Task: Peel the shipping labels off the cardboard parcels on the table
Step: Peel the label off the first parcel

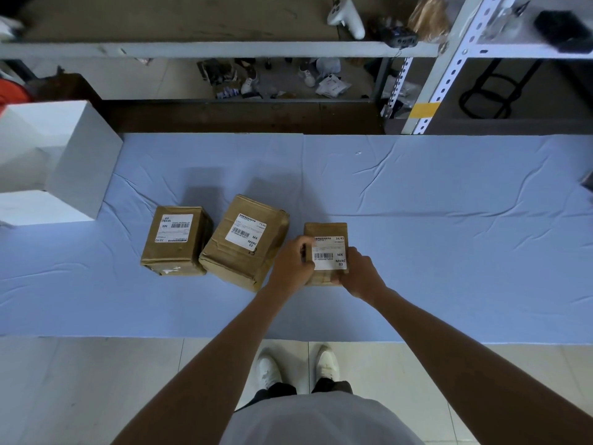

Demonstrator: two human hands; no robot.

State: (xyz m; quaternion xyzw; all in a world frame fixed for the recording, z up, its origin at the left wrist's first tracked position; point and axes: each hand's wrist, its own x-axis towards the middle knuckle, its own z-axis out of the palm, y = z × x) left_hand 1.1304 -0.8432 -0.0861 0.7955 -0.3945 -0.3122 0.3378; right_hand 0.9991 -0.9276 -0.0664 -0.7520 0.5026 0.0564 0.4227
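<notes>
Three brown cardboard parcels stand in a row on the blue-covered table [449, 252], each with a white shipping label on top. My left hand [293, 261] grips the left side of the right parcel [324, 231], its fingers curled at the left edge of that parcel's label [330, 255]. My right hand [361, 276] holds the same parcel at its near right corner. The middle parcel [244, 242] carries its label [246, 232] flat. The left parcel [175, 240] has a label [174, 228] turned upside down to me.
A white box [64, 162] stands at the table's left end. Beyond the far edge are a dark bench and metal shelving [426, 91] holding clutter. My white shoes [298, 364] stand on the tiled floor at the table's near edge.
</notes>
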